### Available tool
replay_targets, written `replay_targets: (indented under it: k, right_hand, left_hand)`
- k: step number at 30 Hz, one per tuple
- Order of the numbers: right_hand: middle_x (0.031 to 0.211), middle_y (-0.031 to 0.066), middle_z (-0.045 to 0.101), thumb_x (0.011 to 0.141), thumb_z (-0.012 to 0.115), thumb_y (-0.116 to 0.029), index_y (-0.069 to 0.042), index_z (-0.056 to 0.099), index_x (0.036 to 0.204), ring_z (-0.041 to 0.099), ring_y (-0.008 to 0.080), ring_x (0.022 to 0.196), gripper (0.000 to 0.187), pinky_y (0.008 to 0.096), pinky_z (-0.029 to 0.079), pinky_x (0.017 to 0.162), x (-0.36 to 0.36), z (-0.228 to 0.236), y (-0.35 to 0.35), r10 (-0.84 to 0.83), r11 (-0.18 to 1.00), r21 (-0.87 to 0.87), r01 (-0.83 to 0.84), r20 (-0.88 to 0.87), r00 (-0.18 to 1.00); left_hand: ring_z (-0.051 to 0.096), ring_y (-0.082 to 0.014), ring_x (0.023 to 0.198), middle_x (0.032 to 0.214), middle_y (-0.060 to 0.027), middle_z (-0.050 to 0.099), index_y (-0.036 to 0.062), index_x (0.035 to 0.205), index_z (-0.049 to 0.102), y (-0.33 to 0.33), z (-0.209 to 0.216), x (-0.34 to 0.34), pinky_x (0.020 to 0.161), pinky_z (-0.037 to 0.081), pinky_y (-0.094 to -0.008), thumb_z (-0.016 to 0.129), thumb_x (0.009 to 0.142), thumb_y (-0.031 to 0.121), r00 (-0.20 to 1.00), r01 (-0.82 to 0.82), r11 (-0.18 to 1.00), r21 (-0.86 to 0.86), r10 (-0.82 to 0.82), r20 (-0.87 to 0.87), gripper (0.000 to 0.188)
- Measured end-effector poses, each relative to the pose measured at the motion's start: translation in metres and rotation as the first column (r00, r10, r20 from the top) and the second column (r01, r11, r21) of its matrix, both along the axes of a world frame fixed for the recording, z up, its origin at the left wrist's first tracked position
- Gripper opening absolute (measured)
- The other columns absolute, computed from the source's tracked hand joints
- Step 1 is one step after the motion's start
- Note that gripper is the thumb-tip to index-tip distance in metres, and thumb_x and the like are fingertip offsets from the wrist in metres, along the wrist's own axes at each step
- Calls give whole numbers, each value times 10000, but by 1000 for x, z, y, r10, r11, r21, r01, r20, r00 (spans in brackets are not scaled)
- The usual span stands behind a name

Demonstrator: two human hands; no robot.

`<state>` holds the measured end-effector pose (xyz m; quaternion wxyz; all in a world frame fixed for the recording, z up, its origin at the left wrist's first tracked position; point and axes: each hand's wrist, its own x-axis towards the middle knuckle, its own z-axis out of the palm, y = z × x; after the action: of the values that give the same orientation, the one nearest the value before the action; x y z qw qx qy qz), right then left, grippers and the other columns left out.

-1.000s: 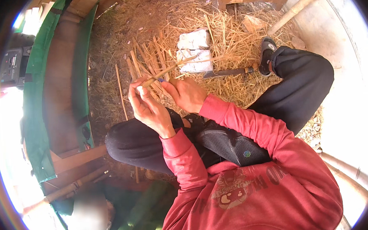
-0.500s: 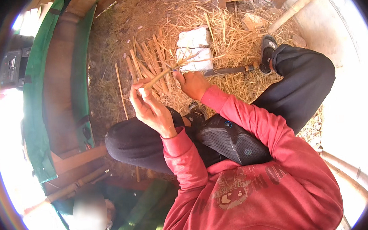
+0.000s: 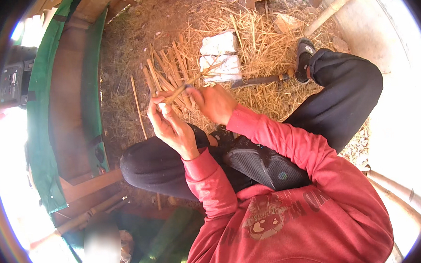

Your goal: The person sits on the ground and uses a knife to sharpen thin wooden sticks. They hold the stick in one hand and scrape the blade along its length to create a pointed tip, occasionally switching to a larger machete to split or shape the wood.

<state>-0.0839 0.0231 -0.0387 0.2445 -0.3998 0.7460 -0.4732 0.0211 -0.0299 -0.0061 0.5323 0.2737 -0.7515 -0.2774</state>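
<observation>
My left hand (image 3: pixel 170 129) grips a tan, bamboo-like stick (image 3: pixel 175 93) between thumb and fingertips; something white shows at its thumb. The stick slants up and right, its far end thin and frayed. My right hand (image 3: pixel 215 104) is closed at the stick's middle, where a small dark piece (image 3: pixel 187 87) shows beside the thumb. I cannot make out whether that piece is a blade or a part of the stick. Several split sticks (image 3: pixel 175 69) lie on the ground beyond my hands.
Two white blocks (image 3: pixel 219 44) lie on straw (image 3: pixel 263 47) ahead. Nearer is a long dark blade-like tool (image 3: pixel 258 81). A pole (image 3: pixel 337 8) leans at the right by a pale wall. Green-edged boards (image 3: pixel 48 121) stand left. Another person (image 3: pixel 123 245) is at the lower left.
My right hand has shifted left and down along the stick, closer to my left hand, and its fingers are blurred. My left hand keeps its grip.
</observation>
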Motion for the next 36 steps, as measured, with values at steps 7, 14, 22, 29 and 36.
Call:
replay_targets:
  k: [7,14,22,29,36]
  right_hand:
    - [860,315,668,1035,278,-526,51,698,842,654,480,864,739,534,510,824,-37,-66,-13,51,967,253,-27,-91,994]
    - [830,271,675,1035,356,-474,3,700,983,659,452,798,590,531,522,732,-14,-3,7,193,977,101,-187,-52,980]
    - [767,245,658,1041,382,-450,-22,680,1068,646,437,751,523,511,497,701,-7,9,11,207,968,-161,-193,75,975]
    - [651,262,588,1041,396,-474,40,674,897,612,419,622,602,480,436,599,-11,-6,5,82,992,-113,-62,183,980]
    - [669,263,631,1026,428,-475,21,689,794,629,468,657,606,559,501,632,-6,-45,0,-28,998,-56,17,-193,981]
  left_hand:
    - [602,-191,946,1024,-136,647,-6,1162,533,10,4,-11,887,473,-326,494,1051,189,984,96,995,3,-94,-148,228]
    - [621,-162,854,974,-126,662,-21,1191,531,11,23,-8,760,492,-275,492,1053,181,979,-192,981,-24,190,-73,248]
    - [651,-176,845,983,-142,661,-15,1181,531,11,14,-15,673,501,-263,462,1066,223,964,-130,991,5,128,-235,274]
    - [654,-180,866,979,-150,662,-18,1196,517,11,10,-18,705,517,-260,466,1064,253,965,-79,994,78,95,-242,306]
    - [648,-184,898,978,-143,678,-9,1175,528,8,4,-12,781,509,-289,473,1062,225,967,-36,993,111,63,-247,266]
